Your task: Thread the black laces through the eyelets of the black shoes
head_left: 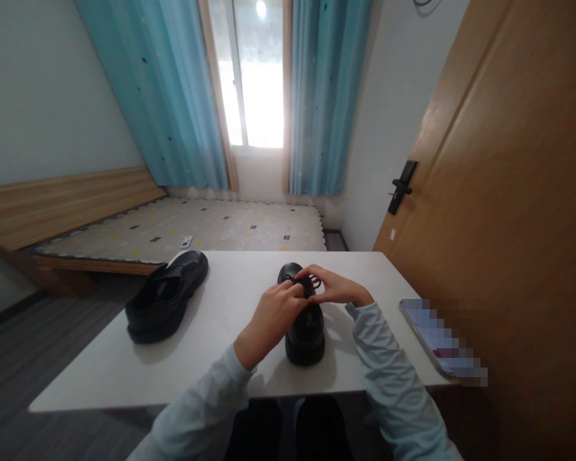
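Observation:
A black lace-up shoe (305, 339) stands on the white table (230, 365) in front of me, its toe pointing away. Over its lacing, my left hand (274, 314) has its fingers closed at the black shoelace (315, 282). From the right, my right hand (335, 287) pinches the lace, and a small loop shows by its fingers. The fingertips partly cover the lacing, so the knot's form is hidden. Farther left on the table lies the other black shoe (166, 301), touched by neither hand.
At the table's right edge rests a flat item (436, 339), partly blurred out. Beyond the table is a bed (230, 221) with a small white remote (187, 241) on it. A wooden door (504, 192) stands close on the right.

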Tool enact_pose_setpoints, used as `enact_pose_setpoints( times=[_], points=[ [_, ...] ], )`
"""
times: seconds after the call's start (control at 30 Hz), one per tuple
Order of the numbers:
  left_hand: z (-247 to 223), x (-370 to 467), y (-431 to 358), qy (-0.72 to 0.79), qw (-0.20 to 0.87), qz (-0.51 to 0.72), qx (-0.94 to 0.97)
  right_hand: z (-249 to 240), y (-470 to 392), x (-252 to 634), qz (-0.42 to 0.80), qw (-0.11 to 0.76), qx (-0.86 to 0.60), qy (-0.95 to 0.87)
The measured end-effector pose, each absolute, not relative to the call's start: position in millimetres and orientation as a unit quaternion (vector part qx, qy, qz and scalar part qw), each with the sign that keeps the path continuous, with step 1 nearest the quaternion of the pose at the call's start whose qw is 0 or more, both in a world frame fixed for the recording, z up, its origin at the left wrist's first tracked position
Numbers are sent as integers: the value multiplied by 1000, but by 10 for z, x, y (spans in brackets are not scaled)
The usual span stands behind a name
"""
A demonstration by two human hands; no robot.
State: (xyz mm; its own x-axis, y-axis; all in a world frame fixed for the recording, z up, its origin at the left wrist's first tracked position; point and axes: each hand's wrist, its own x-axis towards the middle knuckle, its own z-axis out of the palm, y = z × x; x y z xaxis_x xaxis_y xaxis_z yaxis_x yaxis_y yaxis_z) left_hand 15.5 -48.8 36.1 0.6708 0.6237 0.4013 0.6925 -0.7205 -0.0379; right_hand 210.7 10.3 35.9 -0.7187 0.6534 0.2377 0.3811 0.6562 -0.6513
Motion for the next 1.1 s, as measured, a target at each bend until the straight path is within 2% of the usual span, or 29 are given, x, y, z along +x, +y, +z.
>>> enact_pose_setpoints(
  times=[0.2, 0.37, 0.57, 0.87, 1.1],
  points=[
    [118, 33, -585, -381, -69, -394, -834, 285, 134, 2029, 278, 244, -294, -881],
    [48, 151, -724, -347, -138, -474, -798, 185, 158, 1927, 288, 248, -322, -867],
    [77, 294, -864, -311, -160, -509, -787, 170, 145, 1837, 293, 289, -367, -834],
    [157, 300, -1028, -336, -128, -551, -753, 85, 194, 1849, 202, 263, -383, -862],
    [280, 275, -1141, -335, -100, -582, -734, 61, 196, 1843, 205, 251, -396, -859]
  ],
)
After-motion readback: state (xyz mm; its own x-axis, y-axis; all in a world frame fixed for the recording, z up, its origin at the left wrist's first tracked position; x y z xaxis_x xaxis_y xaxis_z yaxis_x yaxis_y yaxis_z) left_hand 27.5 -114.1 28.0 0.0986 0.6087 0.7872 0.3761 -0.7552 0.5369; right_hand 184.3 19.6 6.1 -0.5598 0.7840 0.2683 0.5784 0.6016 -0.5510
